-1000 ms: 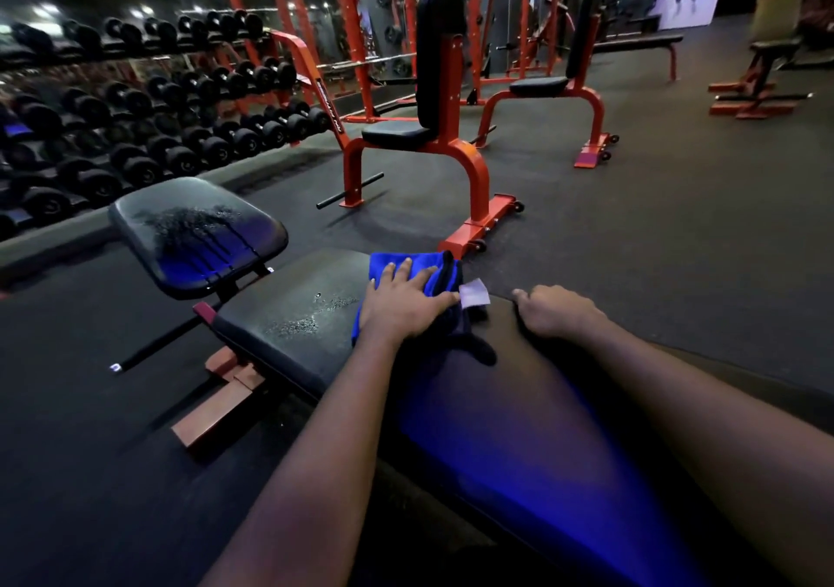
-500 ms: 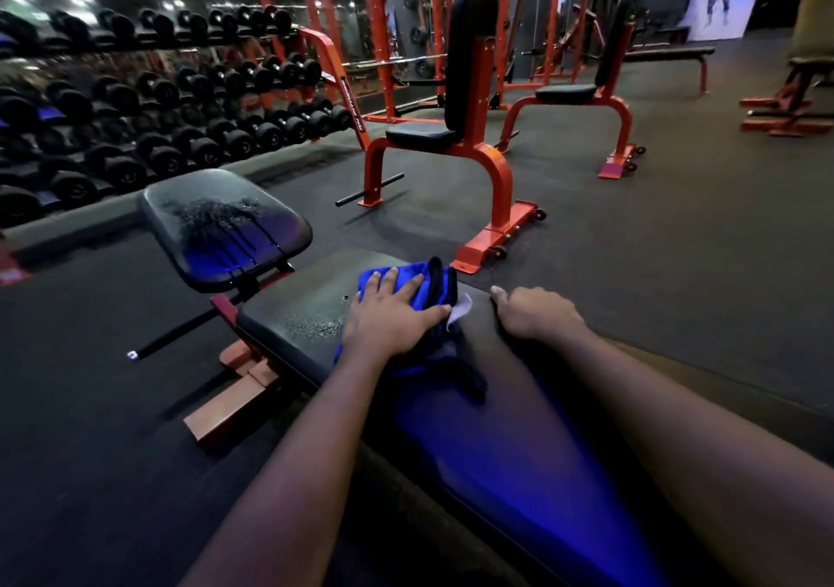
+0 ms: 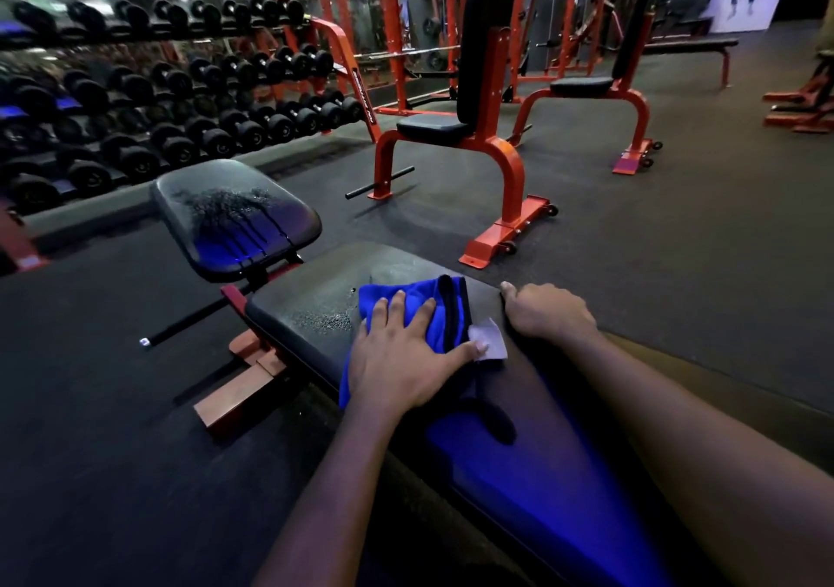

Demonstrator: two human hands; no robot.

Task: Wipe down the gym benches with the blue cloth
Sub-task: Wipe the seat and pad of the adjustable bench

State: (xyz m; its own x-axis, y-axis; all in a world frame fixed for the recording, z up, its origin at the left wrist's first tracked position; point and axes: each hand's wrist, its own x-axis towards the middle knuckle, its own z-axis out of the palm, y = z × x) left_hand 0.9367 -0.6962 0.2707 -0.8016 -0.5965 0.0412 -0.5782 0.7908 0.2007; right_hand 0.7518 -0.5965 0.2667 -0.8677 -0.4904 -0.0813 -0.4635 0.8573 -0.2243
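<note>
Sitting bunched near the far end of the bench pad (image 3: 316,288), the blue cloth (image 3: 419,291) is getting pressed down by the left hand (image 3: 397,360), fingers straight on top. Right hand (image 3: 548,311) is curling over the pad's right edge, gripping it. Droplets are beading just left of the cloth. The seat pad (image 3: 234,216) farther left is showing wet streaks too, with a dumbbell rack (image 3: 180,103) running behind it.

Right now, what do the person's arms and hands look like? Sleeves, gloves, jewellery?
Both are bare. The left hand and right hand wear no gloves; no ring, watch or band shows. The left forearm and right forearm are uncovered up to the frame edge, with no sleeve cuff in view.
</note>
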